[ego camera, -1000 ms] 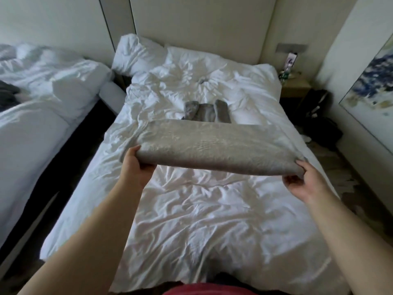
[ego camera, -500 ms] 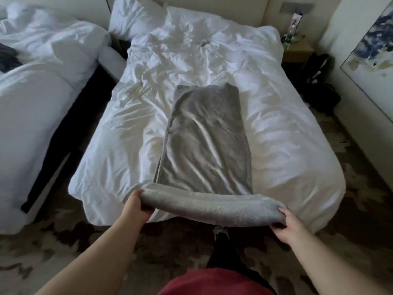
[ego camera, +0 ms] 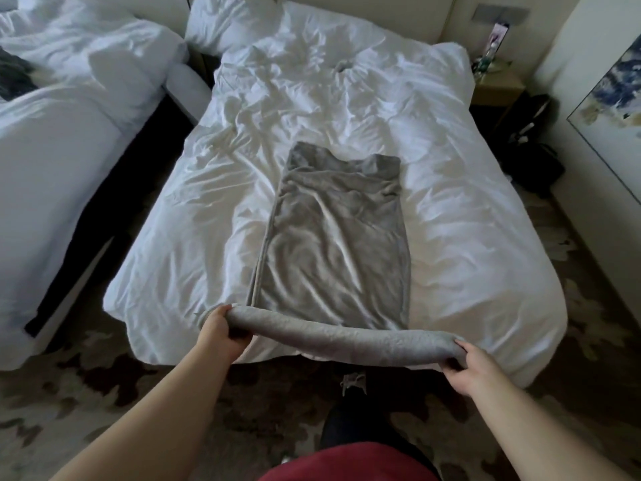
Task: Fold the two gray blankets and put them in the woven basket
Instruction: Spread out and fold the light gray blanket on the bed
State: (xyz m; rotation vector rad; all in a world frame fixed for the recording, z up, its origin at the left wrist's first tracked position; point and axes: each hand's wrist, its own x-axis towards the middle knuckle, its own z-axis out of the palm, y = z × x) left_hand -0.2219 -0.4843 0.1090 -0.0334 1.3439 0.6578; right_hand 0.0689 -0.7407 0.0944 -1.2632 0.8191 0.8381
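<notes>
A bedroom holds two white-covered beds on patterned carpet. The nearer bed carries a rumpled white duvet, and a second bed stands to the left. One gray blanket lies down the middle of the duvet as a long, narrow strip, so the lengthwise folding looks done. Its near end is lifted off the foot of the bed. The left hand grips one corner with fingers curled round the cloth, and the right hand grips the other corner the same way. As I judge it, the crosswise folds are left to do, carrying this end up toward the far one. A darker patch at the far end may be the second blanket; I cannot tell. No woven basket is in view, so the stowing appears not yet begun.
</notes>
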